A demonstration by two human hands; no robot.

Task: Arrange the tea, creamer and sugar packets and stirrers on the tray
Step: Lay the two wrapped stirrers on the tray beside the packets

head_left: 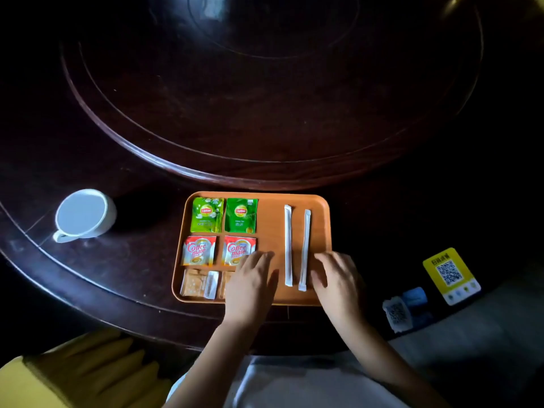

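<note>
An orange tray lies on the dark table in front of me. Two green tea packets fill its far left row. Below them sit two red creamer packets. A tan sugar packet lies at the near left; a second one is mostly hidden under my left hand. Two white wrapped stirrers lie lengthwise on the right half. My left hand rests flat, left of the stirrers. My right hand hovers just right of them, fingers spread, holding nothing.
A white cup stands to the left of the tray. A raised round turntable fills the table beyond the tray. A yellow QR card and a blue-and-white QR card lie at the right. A yellow chair back is at lower left.
</note>
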